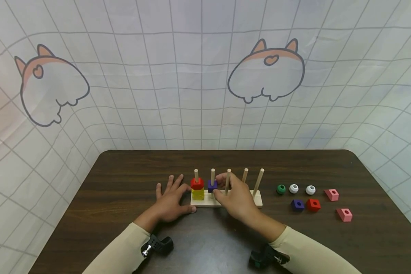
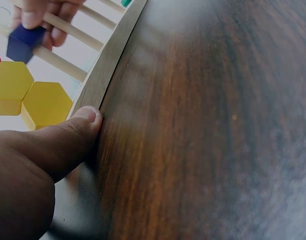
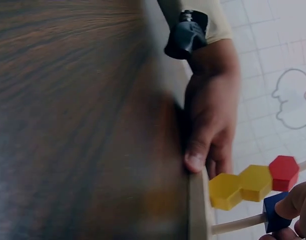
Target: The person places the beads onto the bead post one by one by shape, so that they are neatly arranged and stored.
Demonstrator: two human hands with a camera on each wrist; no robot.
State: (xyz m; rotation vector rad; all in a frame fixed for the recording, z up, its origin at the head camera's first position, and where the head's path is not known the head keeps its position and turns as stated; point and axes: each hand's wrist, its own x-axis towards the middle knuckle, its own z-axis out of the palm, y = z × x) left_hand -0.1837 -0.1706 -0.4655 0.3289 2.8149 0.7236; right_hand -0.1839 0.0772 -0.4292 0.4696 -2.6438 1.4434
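A pale wooden peg board (image 1: 205, 204) with several upright pegs stands on the table. Its leftmost peg carries two yellow hexagonal blocks (image 3: 256, 183) with a red hexagonal block (image 1: 197, 183) above them. My right hand (image 1: 239, 198) pinches a dark blue block (image 2: 23, 44) between thumb and fingers; the second peg passes through it, and a stretch of bare peg shows below. My left hand (image 1: 171, 202) lies at the board's left end, fingers spread and straight, with its thumb (image 2: 82, 122) against the board's front edge.
Loose pieces lie right of the board: a green bead (image 1: 281, 189), two white beads (image 1: 293, 188), a blue block (image 1: 297, 205), a red block (image 1: 313, 205) and two pink blocks (image 1: 344, 214). A patterned cloth (image 1: 178, 95) hangs behind the dark wooden table (image 1: 130, 167).
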